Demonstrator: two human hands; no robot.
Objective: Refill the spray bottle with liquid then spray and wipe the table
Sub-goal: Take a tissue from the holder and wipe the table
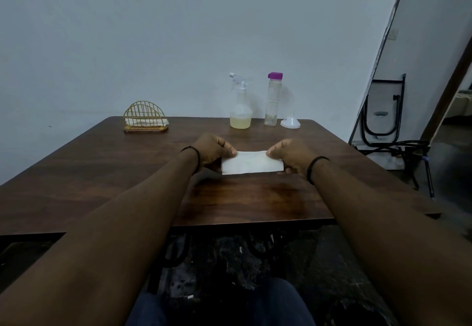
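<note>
A folded white tissue (251,163) is stretched between both hands above the middle of the dark wooden table (102,172). My left hand (212,152) pinches its left end and my right hand (291,156) pinches its right end. At the table's far edge stands a clear spray bottle (240,107) with a white trigger head and yellowish liquid in its bottom. Beside it on the right is a tall clear bottle (272,99) with a purple cap and a little liquid left. A white funnel (290,122) lies upside down just right of that bottle.
A gold wire napkin holder (145,117) with white napkins stands at the far left of the table. A pale wall runs behind the table. Folded black metal frames (388,121) and a leaning board stand on the floor to the right. My knees show below the table's near edge.
</note>
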